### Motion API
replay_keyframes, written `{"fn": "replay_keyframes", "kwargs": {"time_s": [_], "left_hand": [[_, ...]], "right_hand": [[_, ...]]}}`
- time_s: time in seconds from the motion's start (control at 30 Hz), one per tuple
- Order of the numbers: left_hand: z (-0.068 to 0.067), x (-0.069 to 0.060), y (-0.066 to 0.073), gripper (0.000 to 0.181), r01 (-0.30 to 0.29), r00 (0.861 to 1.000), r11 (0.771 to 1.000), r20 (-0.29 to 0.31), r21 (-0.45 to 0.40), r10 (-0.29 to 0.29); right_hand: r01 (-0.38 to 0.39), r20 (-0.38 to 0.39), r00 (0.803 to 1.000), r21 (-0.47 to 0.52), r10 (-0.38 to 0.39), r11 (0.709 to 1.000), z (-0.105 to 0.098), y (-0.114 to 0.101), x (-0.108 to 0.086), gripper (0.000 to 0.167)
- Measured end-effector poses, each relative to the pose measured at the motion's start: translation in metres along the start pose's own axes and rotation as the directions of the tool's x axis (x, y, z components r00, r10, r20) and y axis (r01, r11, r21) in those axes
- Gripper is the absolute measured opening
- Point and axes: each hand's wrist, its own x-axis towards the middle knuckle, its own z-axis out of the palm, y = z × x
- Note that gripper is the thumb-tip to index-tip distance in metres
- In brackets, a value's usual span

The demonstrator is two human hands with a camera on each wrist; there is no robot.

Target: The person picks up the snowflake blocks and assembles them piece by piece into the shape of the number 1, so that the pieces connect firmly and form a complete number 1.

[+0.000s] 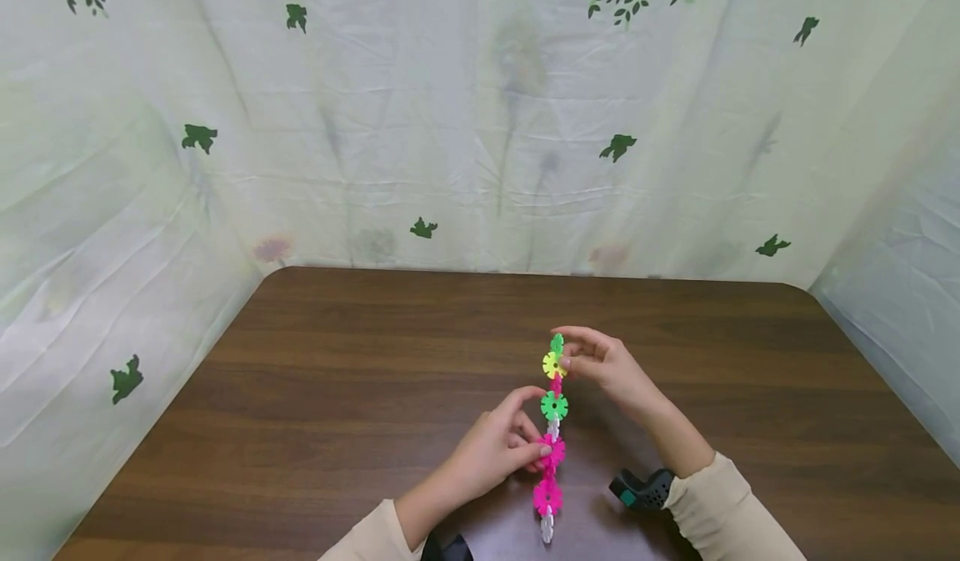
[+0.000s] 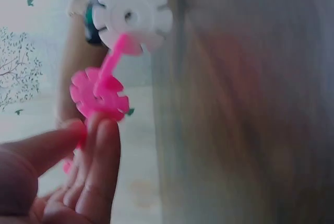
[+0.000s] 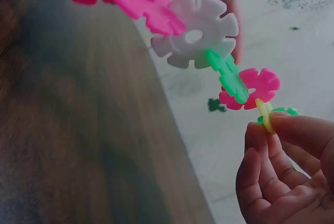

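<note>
A chain of slotted plastic snowflake discs is held over the table, its far end raised in the right wrist view. From the far end run a green disc [image 1: 557, 343], a yellow disc [image 1: 551, 366], a pink one, a green disc [image 1: 554, 406], a white one, several pink discs [image 1: 548, 496] and a white disc [image 1: 547, 529] nearest me. My left hand [image 1: 491, 444] pinches a pink disc around mid-chain between thumb and fingers. With thumb and fingertips, my right hand [image 1: 606, 368] pinches the yellow disc [image 3: 264, 114]. Fingers partly hide both gripped discs.
Beneath the hands spreads a brown wooden table [image 1: 360, 353] with rounded far corners. A pale curtain [image 1: 450, 127] printed with leaves and birds hangs behind and beside it. A dark wrist device [image 1: 643, 489] sits by the right sleeve.
</note>
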Motion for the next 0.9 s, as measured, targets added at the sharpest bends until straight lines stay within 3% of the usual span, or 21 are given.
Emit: {"fn": "replay_keyframes", "kwargs": {"time_s": [0.23,0.4,0.6,0.77,0.9], "left_hand": [[0.006,-0.001,-0.009,0.054,0.103,0.994,0.99,-0.016,-0.095,-0.105],[0.008,-0.002,-0.015,0.053,0.14,0.99,0.982,0.007,-0.128,-0.14],[0.01,-0.002,-0.02,0.058,0.167,0.985,0.984,0.039,-0.061,-0.165],[0.01,-0.002,-0.018,0.058,0.157,0.987,0.988,0.037,0.0,-0.157],[0.004,-0.001,-0.014,0.05,0.115,0.993,0.986,0.023,0.122,-0.119]], "right_hand": [[-0.056,0.041,0.997,-0.057,0.059,0.997,0.004,0.023,0.005,0.043],[-0.099,0.065,0.992,-0.127,0.108,0.987,0.005,0.036,0.006,0.041],[-0.094,0.123,0.985,-0.187,0.119,0.978,0.006,0.041,0.005,0.036],[-0.098,0.113,0.986,-0.227,0.126,0.969,0.005,0.037,0.003,0.037],[-0.064,0.076,0.993,-0.314,0.093,0.947,0.001,0.028,0.001,0.04]]}}
